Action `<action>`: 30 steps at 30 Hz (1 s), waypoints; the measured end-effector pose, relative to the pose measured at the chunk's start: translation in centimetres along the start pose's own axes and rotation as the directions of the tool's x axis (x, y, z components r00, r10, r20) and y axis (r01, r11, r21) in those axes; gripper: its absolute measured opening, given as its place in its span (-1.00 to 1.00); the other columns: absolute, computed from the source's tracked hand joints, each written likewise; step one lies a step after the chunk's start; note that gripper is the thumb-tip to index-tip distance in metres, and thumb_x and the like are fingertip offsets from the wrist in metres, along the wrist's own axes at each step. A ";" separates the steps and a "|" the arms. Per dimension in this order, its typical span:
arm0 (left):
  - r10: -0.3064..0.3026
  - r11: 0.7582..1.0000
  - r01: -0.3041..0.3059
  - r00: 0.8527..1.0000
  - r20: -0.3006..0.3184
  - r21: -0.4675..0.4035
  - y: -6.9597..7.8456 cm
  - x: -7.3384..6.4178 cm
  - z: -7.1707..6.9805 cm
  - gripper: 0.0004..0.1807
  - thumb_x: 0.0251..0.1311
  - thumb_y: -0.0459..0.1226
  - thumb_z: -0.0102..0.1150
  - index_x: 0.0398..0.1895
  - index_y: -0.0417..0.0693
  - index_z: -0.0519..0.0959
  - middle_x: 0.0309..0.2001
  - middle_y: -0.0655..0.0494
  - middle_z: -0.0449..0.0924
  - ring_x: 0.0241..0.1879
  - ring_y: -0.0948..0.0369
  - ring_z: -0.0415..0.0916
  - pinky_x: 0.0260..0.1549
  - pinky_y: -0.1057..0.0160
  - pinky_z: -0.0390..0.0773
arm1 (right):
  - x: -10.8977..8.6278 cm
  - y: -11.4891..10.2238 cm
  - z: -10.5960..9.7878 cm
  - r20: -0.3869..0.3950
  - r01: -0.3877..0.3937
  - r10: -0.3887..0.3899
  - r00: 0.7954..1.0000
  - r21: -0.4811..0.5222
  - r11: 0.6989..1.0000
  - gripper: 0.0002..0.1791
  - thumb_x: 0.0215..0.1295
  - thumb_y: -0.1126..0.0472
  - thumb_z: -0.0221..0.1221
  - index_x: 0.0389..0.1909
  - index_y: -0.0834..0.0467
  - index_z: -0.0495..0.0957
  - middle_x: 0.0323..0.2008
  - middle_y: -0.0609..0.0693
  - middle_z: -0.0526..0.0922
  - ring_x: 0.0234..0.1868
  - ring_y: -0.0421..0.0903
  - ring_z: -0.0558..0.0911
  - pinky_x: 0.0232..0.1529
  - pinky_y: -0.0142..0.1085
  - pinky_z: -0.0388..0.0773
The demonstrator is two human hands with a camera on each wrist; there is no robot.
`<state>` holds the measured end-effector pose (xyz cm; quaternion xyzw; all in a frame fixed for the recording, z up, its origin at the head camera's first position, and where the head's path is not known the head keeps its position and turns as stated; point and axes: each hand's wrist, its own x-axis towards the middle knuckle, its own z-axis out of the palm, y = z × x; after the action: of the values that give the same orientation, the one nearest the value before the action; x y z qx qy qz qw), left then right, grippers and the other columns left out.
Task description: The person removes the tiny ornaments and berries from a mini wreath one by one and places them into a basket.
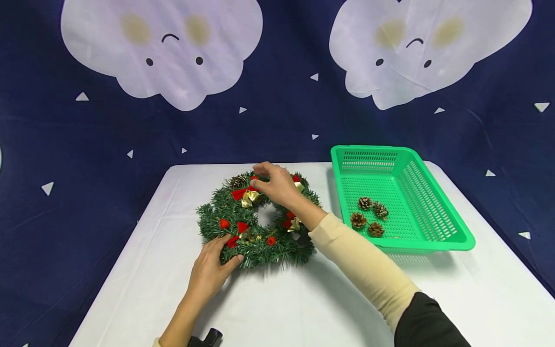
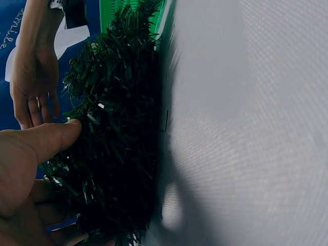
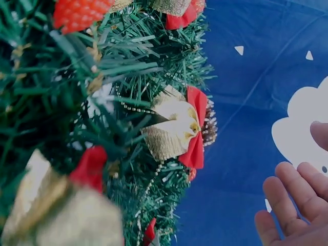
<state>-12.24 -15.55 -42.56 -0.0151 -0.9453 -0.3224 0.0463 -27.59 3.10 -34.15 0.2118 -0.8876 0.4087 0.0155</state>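
Observation:
A green tinsel wreath [image 1: 217, 212] lies on the table, decorated with red-and-gold bows and red berries. My left hand [image 1: 210, 267] holds its near left edge, fingers on top beside a red bow [image 1: 237, 235] and thumb [image 2: 61, 137] against the front. Over the far part hovers my right hand [image 1: 277, 185], fingers loosely extended with nothing between them. Near it are a gold-and-red bow [image 3: 177, 125] and a pine cone [image 1: 237, 181] with pale tips, set at the wreath's far left. In the right wrist view, the right hand's fingers [image 3: 294, 200] appear apart from the wreath.
A green plastic basket [image 1: 442, 207] stands to the right, with several pine cones [image 1: 375, 229] in its near left corner. A white cloth [image 1: 277, 308] covers the table. Behind hangs a dark blue curtain [image 1: 286, 125] with clouds. A black object [image 1: 211, 337] shows near the left forearm.

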 end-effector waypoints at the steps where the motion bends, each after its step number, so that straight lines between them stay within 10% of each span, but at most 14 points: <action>1: 0.001 1.000 -0.001 1.000 -0.002 -0.001 0.0 0.0 0.0 -0.27 0.11 -0.01 0.26 0.32 -0.09 0.33 0.34 -0.23 0.28 0.35 -0.18 0.18 0.21 -0.28 0.27 | 0.2 0.0 0.2 -0.003 0.001 -0.001 1.000 -0.001 1.000 -0.50 0.27 -0.02 0.17 0.21 0.00 0.42 0.16 -0.04 0.55 0.18 -0.06 0.51 0.19 -0.07 0.46; 30: -0.006 1.000 0.006 1.000 -0.024 0.002 0.2 -0.2 0.2 -0.28 0.11 -0.01 0.26 0.32 -0.08 0.34 0.32 -0.23 0.31 0.34 -0.14 0.22 0.19 -0.25 0.32 | 3.3 1.0 3.7 -0.015 -0.033 0.031 0.999 -0.087 0.996 -0.43 0.26 -0.08 0.17 0.25 0.04 0.38 0.19 -0.03 0.53 0.23 -0.03 0.44 0.28 -0.06 0.35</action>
<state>-12.03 -15.31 -42.62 -0.0084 -0.9451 -0.3217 0.0567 -30.42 -0.26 -36.67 0.1938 -0.9078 0.3712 0.0244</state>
